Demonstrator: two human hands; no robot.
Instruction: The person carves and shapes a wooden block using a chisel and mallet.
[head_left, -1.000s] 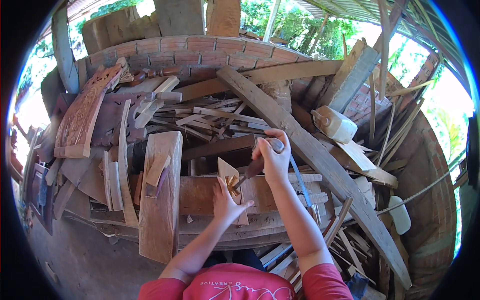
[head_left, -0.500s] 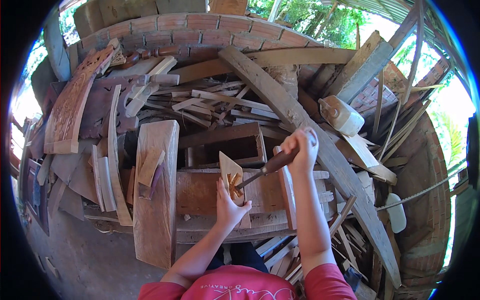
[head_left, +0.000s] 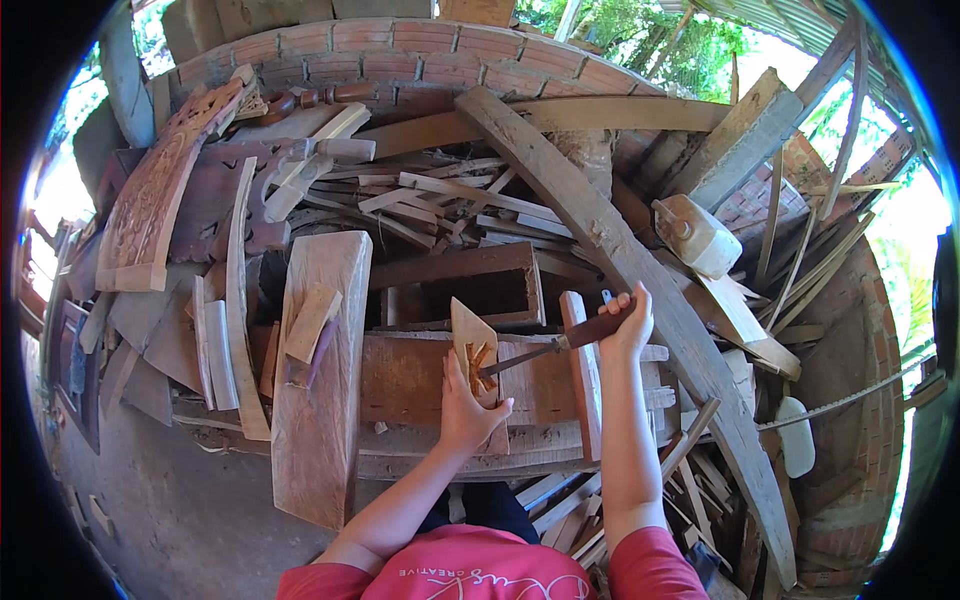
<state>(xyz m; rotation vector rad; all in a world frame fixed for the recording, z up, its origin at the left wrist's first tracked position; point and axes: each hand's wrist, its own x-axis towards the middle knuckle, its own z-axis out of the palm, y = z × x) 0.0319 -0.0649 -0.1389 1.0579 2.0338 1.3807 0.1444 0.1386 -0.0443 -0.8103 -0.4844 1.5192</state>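
My left hand grips the lower end of a small pointed wooden piece with a carved flower pattern, propped on a thick brown wooden block. My right hand is shut on the dark wooden handle of a chisel. The chisel's metal blade points left and its tip touches the carved pattern on the piece.
A long pale plank lies to the left of the block. A heavy grey beam runs diagonally on the right. A carved curved panel, a white plastic jug, scattered wood offcuts and a brick wall surround the bench.
My right hand has swung from above the bench down and to the right, bringing the chisel tip onto the carved piece. The left hand has kept its hold on the piece.
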